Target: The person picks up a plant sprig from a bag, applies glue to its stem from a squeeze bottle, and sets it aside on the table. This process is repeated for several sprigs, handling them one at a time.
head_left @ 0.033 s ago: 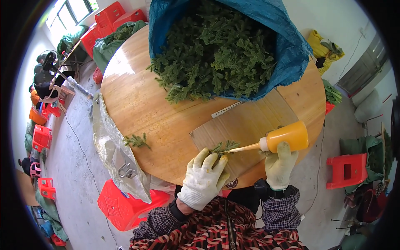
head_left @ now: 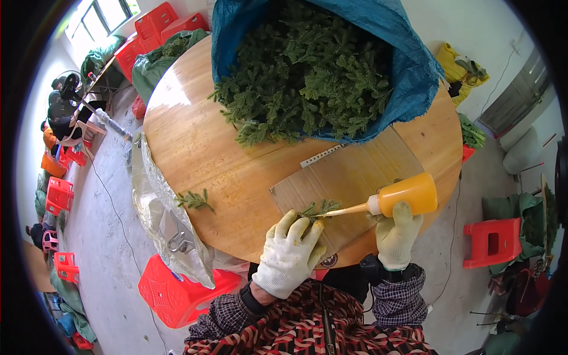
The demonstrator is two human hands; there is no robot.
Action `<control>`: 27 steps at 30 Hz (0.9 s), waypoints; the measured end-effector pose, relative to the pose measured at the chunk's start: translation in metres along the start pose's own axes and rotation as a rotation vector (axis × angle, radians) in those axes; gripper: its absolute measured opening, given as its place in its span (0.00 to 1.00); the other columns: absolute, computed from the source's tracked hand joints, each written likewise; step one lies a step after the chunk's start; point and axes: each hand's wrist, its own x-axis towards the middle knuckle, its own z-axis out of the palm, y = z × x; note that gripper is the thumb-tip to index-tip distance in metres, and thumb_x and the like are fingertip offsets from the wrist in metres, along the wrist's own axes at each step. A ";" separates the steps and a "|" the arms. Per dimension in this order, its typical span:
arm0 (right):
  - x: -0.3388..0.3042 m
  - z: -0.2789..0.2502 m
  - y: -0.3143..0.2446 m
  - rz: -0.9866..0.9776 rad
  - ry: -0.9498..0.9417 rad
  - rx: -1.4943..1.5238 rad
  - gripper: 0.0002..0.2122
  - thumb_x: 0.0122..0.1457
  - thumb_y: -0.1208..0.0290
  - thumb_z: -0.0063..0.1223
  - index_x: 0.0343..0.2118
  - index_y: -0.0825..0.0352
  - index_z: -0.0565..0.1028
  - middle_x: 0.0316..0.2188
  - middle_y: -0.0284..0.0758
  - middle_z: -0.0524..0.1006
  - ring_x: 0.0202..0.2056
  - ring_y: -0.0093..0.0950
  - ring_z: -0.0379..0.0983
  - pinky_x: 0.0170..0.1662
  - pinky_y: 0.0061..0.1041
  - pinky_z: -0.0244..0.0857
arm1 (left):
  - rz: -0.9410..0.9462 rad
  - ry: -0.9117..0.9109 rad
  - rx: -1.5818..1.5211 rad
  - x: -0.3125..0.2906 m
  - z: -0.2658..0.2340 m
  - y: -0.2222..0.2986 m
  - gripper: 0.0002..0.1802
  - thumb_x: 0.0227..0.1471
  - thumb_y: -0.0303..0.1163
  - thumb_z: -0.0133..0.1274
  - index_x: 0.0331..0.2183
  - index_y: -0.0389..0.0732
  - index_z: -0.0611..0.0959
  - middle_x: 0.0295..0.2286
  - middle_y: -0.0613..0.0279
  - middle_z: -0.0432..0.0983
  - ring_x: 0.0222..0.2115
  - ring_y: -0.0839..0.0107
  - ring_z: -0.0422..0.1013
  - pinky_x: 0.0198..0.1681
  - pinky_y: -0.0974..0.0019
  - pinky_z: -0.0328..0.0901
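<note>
My left hand (head_left: 289, 254), in a white knit glove, pinches a small green fir sprig (head_left: 319, 208) at its lower end, just over a flat piece of cardboard (head_left: 367, 168). Gloved too, my right hand (head_left: 399, 234) grips a squeeze bottle (head_left: 408, 195) of orange-yellow liquid, tipped on its side. Its long pale nozzle points left, with the tip at the sprig near my left fingertips. Another fir sprig (head_left: 195, 200) lies alone on the round wooden table (head_left: 236, 177), to the left. Beyond the cardboard, a blue woven sack (head_left: 414, 89) gapes open, full of fir branches (head_left: 307, 77).
Silvery sheeting (head_left: 155, 195) hangs over the table's left edge, with a grey metal piece (head_left: 180, 238) on it. Red stools stand at the lower left (head_left: 177, 293) and right (head_left: 493, 242). A fan (head_left: 72, 89) and people are at far left. A cable (head_left: 115, 204) crosses the floor.
</note>
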 end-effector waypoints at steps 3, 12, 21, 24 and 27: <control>-0.002 -0.001 0.002 -0.011 -0.016 -0.008 0.19 0.58 0.57 0.55 0.42 0.69 0.69 0.33 0.38 0.73 0.27 0.27 0.70 0.28 0.25 0.66 | 0.002 0.004 -0.004 0.000 -0.001 0.000 0.23 0.41 0.33 0.60 0.43 0.44 0.78 0.42 0.60 0.68 0.50 0.54 0.63 0.50 0.54 0.60; 0.004 0.001 -0.006 0.017 0.078 0.068 0.18 0.58 0.58 0.55 0.42 0.68 0.69 0.31 0.37 0.73 0.26 0.26 0.69 0.27 0.25 0.65 | 0.007 0.009 -0.016 -0.001 -0.001 -0.002 0.23 0.40 0.33 0.60 0.43 0.43 0.78 0.42 0.60 0.69 0.51 0.54 0.63 0.50 0.54 0.61; 0.011 0.009 0.000 0.118 0.045 0.028 0.15 0.59 0.60 0.53 0.40 0.68 0.69 0.30 0.36 0.73 0.25 0.25 0.68 0.28 0.25 0.67 | 0.010 0.000 -0.026 -0.001 -0.001 -0.002 0.24 0.41 0.34 0.60 0.43 0.43 0.77 0.42 0.59 0.68 0.50 0.54 0.62 0.50 0.53 0.61; 0.012 0.011 0.000 0.123 0.031 0.022 0.15 0.60 0.61 0.53 0.39 0.68 0.69 0.29 0.36 0.73 0.25 0.24 0.68 0.28 0.25 0.67 | 0.017 0.002 -0.023 -0.002 0.000 -0.003 0.24 0.41 0.34 0.60 0.44 0.43 0.77 0.42 0.59 0.68 0.50 0.54 0.62 0.50 0.53 0.61; 0.014 0.011 0.000 0.123 0.000 0.019 0.14 0.60 0.62 0.52 0.39 0.69 0.69 0.28 0.36 0.73 0.25 0.24 0.68 0.28 0.25 0.68 | 0.018 0.002 -0.025 -0.002 0.000 -0.003 0.24 0.41 0.34 0.60 0.44 0.43 0.77 0.42 0.59 0.68 0.51 0.54 0.62 0.50 0.53 0.61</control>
